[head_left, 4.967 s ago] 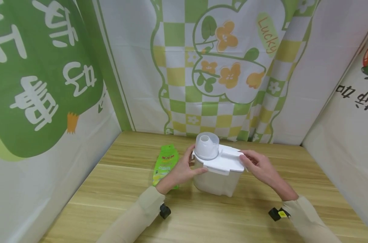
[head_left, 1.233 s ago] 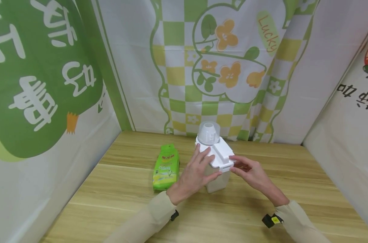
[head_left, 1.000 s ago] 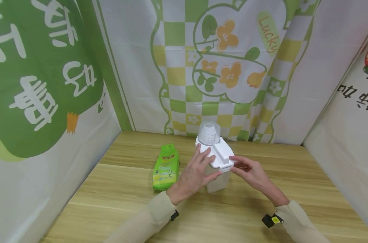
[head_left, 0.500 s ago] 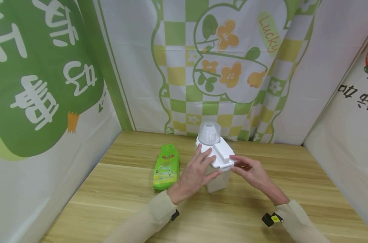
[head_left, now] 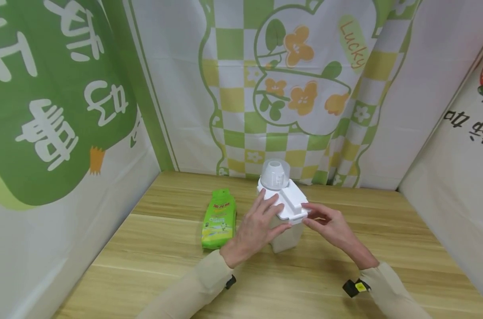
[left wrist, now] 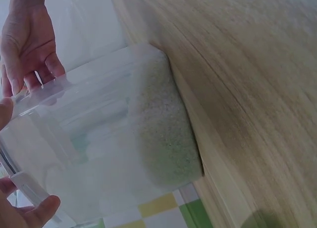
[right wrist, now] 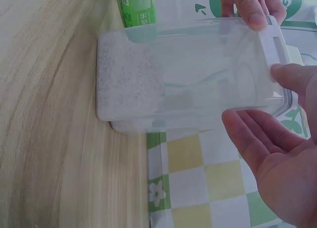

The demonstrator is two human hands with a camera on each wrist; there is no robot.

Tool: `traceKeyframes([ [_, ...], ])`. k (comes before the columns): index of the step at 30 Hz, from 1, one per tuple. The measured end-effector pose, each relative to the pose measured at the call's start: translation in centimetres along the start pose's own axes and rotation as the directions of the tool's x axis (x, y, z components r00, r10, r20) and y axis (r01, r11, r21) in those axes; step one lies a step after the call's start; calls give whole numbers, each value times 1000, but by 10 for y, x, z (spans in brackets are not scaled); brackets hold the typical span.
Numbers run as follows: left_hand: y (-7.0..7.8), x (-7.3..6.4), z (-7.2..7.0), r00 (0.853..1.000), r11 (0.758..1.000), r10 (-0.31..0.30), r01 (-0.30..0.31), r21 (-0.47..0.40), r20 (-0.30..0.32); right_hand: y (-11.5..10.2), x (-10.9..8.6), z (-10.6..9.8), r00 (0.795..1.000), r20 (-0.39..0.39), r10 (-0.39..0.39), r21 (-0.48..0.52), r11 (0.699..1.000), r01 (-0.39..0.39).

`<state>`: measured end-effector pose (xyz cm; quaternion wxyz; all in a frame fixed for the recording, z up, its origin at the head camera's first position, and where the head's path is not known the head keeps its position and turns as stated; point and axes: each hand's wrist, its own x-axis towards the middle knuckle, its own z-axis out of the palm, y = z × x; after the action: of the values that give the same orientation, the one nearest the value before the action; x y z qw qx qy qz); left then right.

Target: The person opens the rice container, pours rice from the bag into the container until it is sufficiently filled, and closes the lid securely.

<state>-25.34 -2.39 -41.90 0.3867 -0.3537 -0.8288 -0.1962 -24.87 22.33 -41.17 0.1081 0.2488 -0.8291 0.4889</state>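
Note:
A clear rice container (head_left: 286, 237) with a white lid (head_left: 292, 197) stands upright on the table, one narrow end towards me. A clear measuring cup (head_left: 276, 175) sits on the lid's far end. White rice (right wrist: 126, 74) fills the lower part of the container. My left hand (head_left: 254, 230) lays its fingers over the lid's left side, with its thumb at the front edge. My right hand (head_left: 333, 227) pinches the front right corner. In the right wrist view, its thumb is on the white latch (right wrist: 277, 51) and its fingers are against the container's side.
A green packet (head_left: 219, 219) lies on the wooden table (head_left: 145, 248), left of the container. Behind the table hangs a checkered curtain (head_left: 273, 141). Printed cloths also stand along the left (head_left: 58, 133) and right sides.
Since five seconds ago, the container has turned from its long side to its narrow end facing me. Both hands have shifted to its near end. Over the last second they hold almost still.

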Motion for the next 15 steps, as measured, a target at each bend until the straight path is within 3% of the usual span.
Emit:
traceKeyframes([
  [9, 3, 6, 5, 998, 995, 60, -58, 80, -15, 5, -1, -4, 1000, 13, 16, 27, 999, -16],
  [15, 7, 11, 6, 994, 993, 103, -101, 65, -42, 10, 0, -9, 999, -12, -30, 13, 999, 30],
])
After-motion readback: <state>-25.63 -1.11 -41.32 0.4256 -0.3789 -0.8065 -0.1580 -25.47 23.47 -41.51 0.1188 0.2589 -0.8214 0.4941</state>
